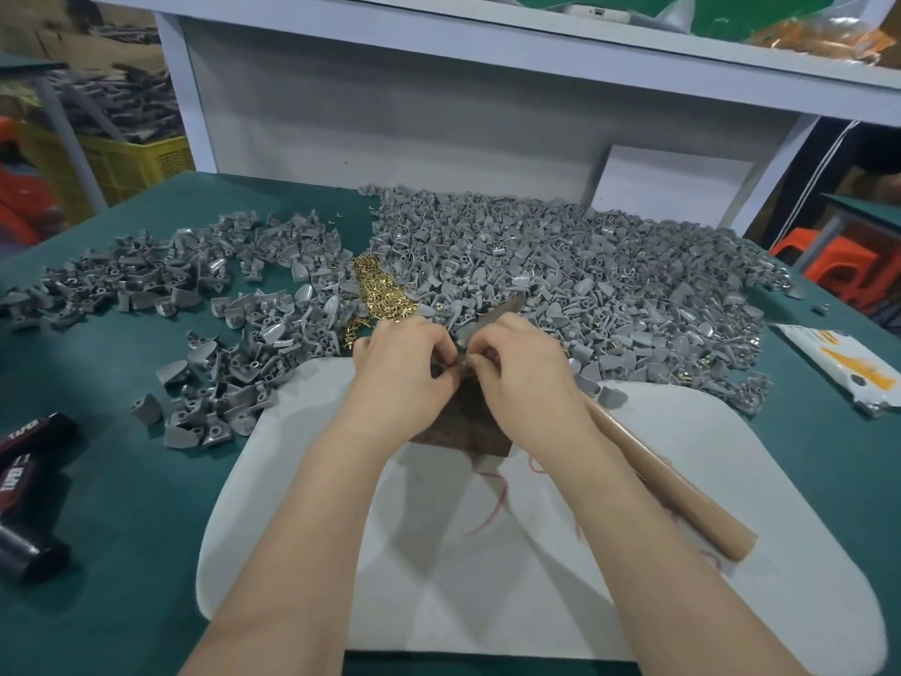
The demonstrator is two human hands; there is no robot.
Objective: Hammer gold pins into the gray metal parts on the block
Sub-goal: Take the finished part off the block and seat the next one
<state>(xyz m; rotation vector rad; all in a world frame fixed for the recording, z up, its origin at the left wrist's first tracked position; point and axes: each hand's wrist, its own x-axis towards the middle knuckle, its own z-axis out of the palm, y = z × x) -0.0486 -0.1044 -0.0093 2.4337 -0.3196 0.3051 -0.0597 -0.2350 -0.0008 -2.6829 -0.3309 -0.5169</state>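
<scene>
My left hand (404, 368) and my right hand (517, 368) meet fingertip to fingertip over the dark brown block (468, 431), which lies on a white pad (682, 480). Their curled fingers pinch something small between them; the fingers hide what it is. A hammer lies under my right hand: its wooden handle (673, 485) runs toward the lower right and its metal head (497, 314) points up past my fingers. A heap of gold pins (380, 290) sits just beyond my left hand. Gray metal parts are piled at the right (609, 275) and spread at the left (195, 295).
The table top is green (122, 505). Dark tape rolls (29, 480) lie at the left edge, and a white and yellow packet (843, 363) at the right. A white shelf frame (390, 104) stands behind the piles. A yellow crate (127, 163) and an orange stool (838, 265) stand beyond the table.
</scene>
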